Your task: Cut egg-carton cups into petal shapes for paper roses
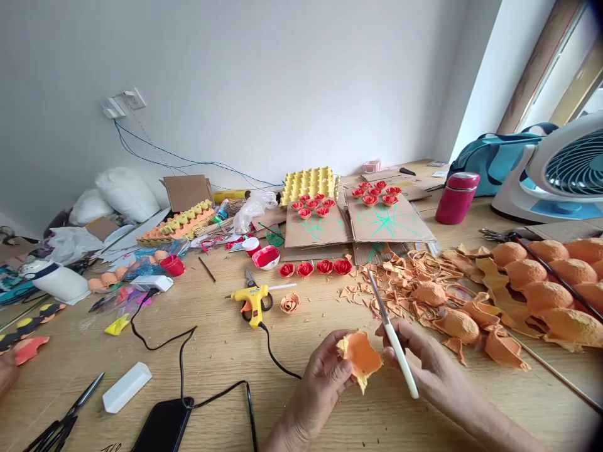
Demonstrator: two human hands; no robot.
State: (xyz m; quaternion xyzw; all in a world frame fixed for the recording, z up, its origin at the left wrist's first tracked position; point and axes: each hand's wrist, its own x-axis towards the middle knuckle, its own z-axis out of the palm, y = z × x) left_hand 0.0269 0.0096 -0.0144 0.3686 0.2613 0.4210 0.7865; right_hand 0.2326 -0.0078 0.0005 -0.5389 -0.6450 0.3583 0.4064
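Note:
My left hand [327,370] pinches an orange egg-carton cup [362,355] with ragged, pale yellow edges, its hollow side towards me. In my right hand [424,351] are white-handled scissors [398,358], seen nearly edge-on, blades pointing up and away. The right fingertips are close to the cup's right edge; I cannot tell whether they touch it. Just beyond my hands lies an unpainted orange paper rose [289,304]. Next to it is a yellow glue gun [253,302] with a white glue stick, lying partly over dark-handled pruning shears [249,277].
Torn carton scraps [400,289] and an orange egg tray [525,276] spread to the right. Behind stand cardboard panels [318,229] with red roses, a pink flask [456,198] and a fan [565,169]. Black scissors [66,420] and a phone [162,427] lie left, near another person's hand [7,380].

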